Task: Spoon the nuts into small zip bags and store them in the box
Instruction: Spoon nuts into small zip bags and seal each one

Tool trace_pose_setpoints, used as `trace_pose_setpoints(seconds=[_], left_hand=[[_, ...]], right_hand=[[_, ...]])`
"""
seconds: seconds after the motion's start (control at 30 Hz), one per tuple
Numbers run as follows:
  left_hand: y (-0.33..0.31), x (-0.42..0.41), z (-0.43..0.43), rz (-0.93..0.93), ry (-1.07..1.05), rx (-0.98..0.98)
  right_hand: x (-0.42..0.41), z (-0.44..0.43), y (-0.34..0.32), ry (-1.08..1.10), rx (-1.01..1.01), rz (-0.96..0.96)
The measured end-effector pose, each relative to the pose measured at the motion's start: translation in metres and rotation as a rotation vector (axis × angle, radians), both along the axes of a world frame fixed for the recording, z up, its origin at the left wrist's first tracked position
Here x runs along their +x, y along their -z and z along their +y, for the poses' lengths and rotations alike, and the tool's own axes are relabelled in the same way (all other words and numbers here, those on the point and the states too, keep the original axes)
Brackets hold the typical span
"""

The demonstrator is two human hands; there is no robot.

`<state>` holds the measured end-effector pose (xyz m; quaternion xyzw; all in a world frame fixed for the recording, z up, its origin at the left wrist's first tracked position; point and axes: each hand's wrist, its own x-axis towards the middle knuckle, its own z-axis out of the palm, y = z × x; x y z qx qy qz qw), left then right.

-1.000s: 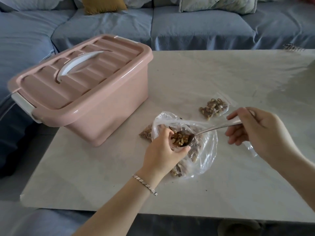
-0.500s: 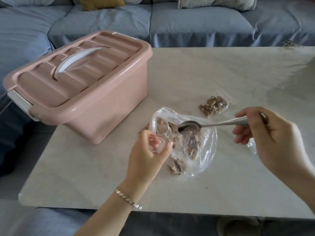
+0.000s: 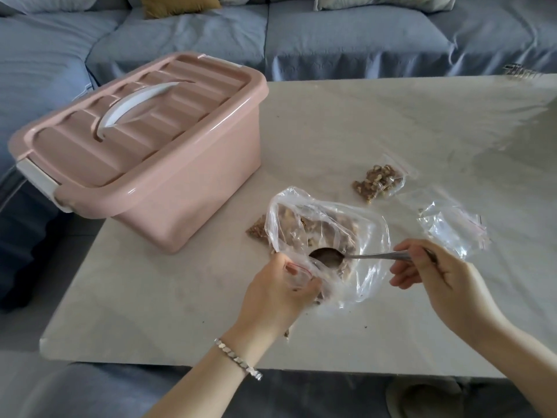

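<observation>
A large clear plastic bag (image 3: 369, 236) of walnut pieces lies open on the marble table (image 3: 346, 128). My left hand (image 3: 277, 294) grips a small zip bag (image 3: 298, 274) with a red seal line at the big bag's near edge. My right hand (image 3: 434, 273) holds a metal spoon (image 3: 327, 257) by its handle; the bowl looks bare and hovers right at the small bag's mouth. A filled small bag of nuts (image 3: 378, 179) lies further back. Another filled one (image 3: 257, 230) peeks out left of the big bag. The pink box (image 3: 144, 146) stands closed at the left.
Several empty zip bags (image 3: 455, 227) lie crumpled at the right, just beyond my right hand. Small nut crumbs dot the table near its front edge. A blue sofa (image 3: 346, 40) runs behind and to the left of the table.
The spoon, loaded with nuts a second ago, now shows a bare bowl and sits lower and nearer me. My left hand moved the small bag toward the near edge of the big bag.
</observation>
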<state>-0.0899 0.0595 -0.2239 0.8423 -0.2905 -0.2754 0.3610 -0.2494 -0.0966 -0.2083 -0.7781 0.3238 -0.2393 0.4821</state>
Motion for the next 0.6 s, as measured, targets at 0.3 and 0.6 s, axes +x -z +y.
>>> trace_pose_setpoints(seconds=[0.3, 0.6], left_hand=[[0.004, -0.003, -0.008, 0.095, -0.056, -0.181], [-0.020, 0.010, 0.008, -0.122, -0.097, -0.235]], right_hand=[[0.003, 0.011, 0.007, 0.164, 0.449, -0.026], [0.002, -0.001, -0.009, 0.342, 0.667, -0.126]])
